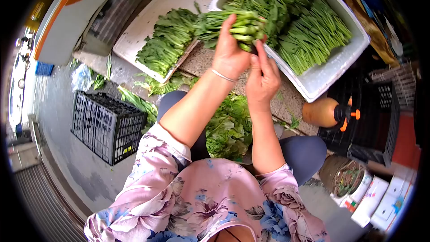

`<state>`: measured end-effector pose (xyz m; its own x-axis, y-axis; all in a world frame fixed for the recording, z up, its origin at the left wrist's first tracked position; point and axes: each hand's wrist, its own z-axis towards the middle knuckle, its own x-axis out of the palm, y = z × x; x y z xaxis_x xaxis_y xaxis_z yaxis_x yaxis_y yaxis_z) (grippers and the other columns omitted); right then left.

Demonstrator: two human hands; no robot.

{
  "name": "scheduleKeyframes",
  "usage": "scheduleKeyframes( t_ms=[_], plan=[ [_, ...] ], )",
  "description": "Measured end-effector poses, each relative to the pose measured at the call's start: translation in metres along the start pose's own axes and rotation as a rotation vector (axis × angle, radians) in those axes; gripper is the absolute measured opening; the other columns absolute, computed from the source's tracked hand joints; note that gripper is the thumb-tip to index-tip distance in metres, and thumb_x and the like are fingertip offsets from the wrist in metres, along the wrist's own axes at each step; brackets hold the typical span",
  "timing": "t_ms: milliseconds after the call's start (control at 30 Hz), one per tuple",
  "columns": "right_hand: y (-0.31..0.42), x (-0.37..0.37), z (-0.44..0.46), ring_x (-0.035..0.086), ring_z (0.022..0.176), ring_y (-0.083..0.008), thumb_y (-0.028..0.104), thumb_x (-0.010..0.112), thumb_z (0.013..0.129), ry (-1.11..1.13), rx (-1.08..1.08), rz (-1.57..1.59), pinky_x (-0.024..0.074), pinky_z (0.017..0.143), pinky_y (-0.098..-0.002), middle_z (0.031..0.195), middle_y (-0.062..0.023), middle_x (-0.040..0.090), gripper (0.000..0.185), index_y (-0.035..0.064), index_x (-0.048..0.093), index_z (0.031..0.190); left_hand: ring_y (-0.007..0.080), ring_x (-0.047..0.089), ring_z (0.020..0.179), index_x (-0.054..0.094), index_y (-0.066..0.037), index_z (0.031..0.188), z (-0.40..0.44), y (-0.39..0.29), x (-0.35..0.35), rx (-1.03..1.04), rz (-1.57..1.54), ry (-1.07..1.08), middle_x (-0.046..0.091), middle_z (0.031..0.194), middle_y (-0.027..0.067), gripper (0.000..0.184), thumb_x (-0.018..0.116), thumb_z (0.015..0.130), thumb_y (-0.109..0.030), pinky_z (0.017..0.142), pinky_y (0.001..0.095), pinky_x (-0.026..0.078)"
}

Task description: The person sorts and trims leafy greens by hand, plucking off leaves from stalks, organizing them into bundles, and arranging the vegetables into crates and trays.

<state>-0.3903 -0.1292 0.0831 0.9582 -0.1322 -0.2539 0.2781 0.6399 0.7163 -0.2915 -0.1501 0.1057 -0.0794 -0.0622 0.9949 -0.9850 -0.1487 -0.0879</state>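
My left hand (229, 54) is wrapped round a bunch of leafy greens (212, 23), its pale green stem ends turned to the right. Close against those stem ends is my right hand (263, 79), index finger extended up and thumb bent in. Something small and dark shows between its fingers, too little of it to name. Behind the bunch stands a white foam box (313, 83) with neatly laid bundles of greens (313, 36). To the left, a shallow white foam tray (139, 31) bears a row of leafy bunches (168, 40).
Loose leaves (228, 127) are heaped between my knees. A black plastic crate (107, 125) stands at left, with scattered leaves beside it. On the right are an orange spray bottle (322, 112), a dark crate (376, 125) and a bucket of scraps (347, 179).
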Motion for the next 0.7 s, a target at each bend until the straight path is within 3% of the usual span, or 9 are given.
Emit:
scheduleKeyframes(
  t_ms=[33, 67, 133, 200, 233, 300, 367, 533, 700],
  plan=[
    [0.002, 0.0, -0.002, 0.051, 0.056, -0.0122, 0.007, 0.061, 0.077, -0.022, -0.001, -0.04, 0.0411, 0.05, -0.0267, 0.065, -0.0017, 0.055, 0.031, 0.0163, 0.063, 0.107, 0.0252, 0.054, 0.098, 0.051, -0.008, 0.103, 0.001, 0.001, 0.002, 0.004, 0.01, -0.017, 0.057, 0.106, 0.0139, 0.034, 0.049, 0.083, -0.035, 0.091, 0.0445, 0.039],
    [-0.002, 0.0, -0.003, 0.056, 0.065, -0.0144, 0.006, 0.056, 0.081, -0.042, -0.029, -0.039, 0.0445, 0.058, -0.0266, 0.078, -0.0051, 0.062, 0.031, 0.013, 0.06, 0.111, 0.0247, 0.054, 0.097, 0.051, -0.009, 0.103, 0.001, 0.004, 0.003, 0.014, -0.027, -0.058, 0.057, 0.106, 0.013, 0.034, 0.051, 0.082, -0.035, 0.091, 0.0438, 0.038],
    [0.001, -0.006, 0.011, 0.055, 0.089, -0.013, 0.013, 0.049, 0.087, -0.201, 0.472, 0.209, 0.0429, 0.077, -0.025, 0.114, -0.0095, 0.056, 0.033, 0.0029, 0.05, 0.119, 0.0233, 0.055, 0.096, 0.051, -0.01, 0.101, 0.002, 0.002, 0.006, 0.026, -0.056, -0.076, 0.058, 0.104, 0.0103, 0.034, 0.056, 0.079, -0.035, 0.09, 0.042, 0.038],
    [-0.016, -0.02, 0.021, 0.051, 0.079, -0.0082, 0.015, 0.049, 0.089, -0.264, 0.48, 0.186, 0.0409, 0.074, -0.022, 0.11, -0.0072, 0.057, 0.037, 0.0036, 0.046, 0.124, 0.0235, 0.055, 0.095, 0.051, -0.009, 0.102, 0.002, -0.001, 0.005, 0.074, -0.006, -0.027, 0.058, 0.102, 0.0114, 0.034, 0.055, 0.08, -0.035, 0.088, 0.0402, 0.04],
    [-0.022, -0.027, 0.024, 0.042, 0.064, -0.0044, 0.017, 0.05, 0.089, -0.187, 0.521, 0.235, 0.0379, 0.061, -0.0184, 0.088, -0.0006, 0.057, 0.039, 0.005, 0.044, 0.125, 0.0238, 0.055, 0.094, 0.05, -0.008, 0.102, 0.002, -0.006, 0.004, 0.067, 0.019, 0.014, 0.058, 0.102, 0.0121, 0.034, 0.054, 0.08, -0.034, 0.087, 0.0392, 0.04],
    [-0.02, -0.041, 0.029, 0.031, 0.056, -0.002, 0.017, 0.05, 0.089, -0.027, 0.538, 0.291, 0.03, 0.051, -0.0158, 0.068, 0.0056, 0.044, 0.039, 0.0069, 0.044, 0.126, 0.0246, 0.056, 0.093, 0.05, -0.006, 0.103, 0.003, -0.02, 0.005, 0.076, 0.019, 0.036, 0.058, 0.1, 0.0138, 0.034, 0.052, 0.082, -0.033, 0.085, 0.0384, 0.043],
    [-0.02, -0.06, 0.035, 0.028, 0.053, -0.0017, 0.016, 0.05, 0.089, 0.112, 0.522, 0.234, 0.0259, 0.047, -0.0153, 0.062, 0.0081, 0.033, 0.041, 0.0085, 0.041, 0.129, 0.0251, 0.056, 0.092, 0.049, -0.006, 0.103, 0.003, -0.044, 0.006, 0.014, 0.069, -0.132, 0.058, 0.1, 0.0144, 0.032, 0.052, 0.082, -0.03, 0.085, 0.0395, 0.044],
    [-0.04, -0.113, 0.036, 0.031, 0.053, -0.0017, 0.015, 0.049, 0.089, 0.402, 0.545, 0.059, 0.0258, 0.047, -0.0157, 0.061, 0.0061, 0.036, 0.046, 0.0076, 0.034, 0.132, 0.0248, 0.057, 0.091, 0.048, -0.001, 0.102, 0.021, -0.13, -0.023, 0.104, 0.245, -0.3, 0.058, 0.099, 0.0156, 0.033, 0.059, 0.079, -0.022, 0.082, 0.0372, 0.048],
    [-0.056, -0.105, 0.035, 0.031, 0.048, -0.0016, 0.015, 0.046, 0.09, 0.378, 0.928, 0.116, 0.0238, 0.041, -0.0161, 0.059, 0.0042, 0.037, 0.044, 0.0051, 0.035, 0.131, 0.023, 0.058, 0.088, 0.053, -0.005, 0.096, 0.058, -0.197, -0.102, 0.215, 0.524, -0.455, 0.059, 0.097, 0.0098, 0.029, 0.063, 0.078, -0.025, 0.081, 0.0366, 0.049]
  ],
)
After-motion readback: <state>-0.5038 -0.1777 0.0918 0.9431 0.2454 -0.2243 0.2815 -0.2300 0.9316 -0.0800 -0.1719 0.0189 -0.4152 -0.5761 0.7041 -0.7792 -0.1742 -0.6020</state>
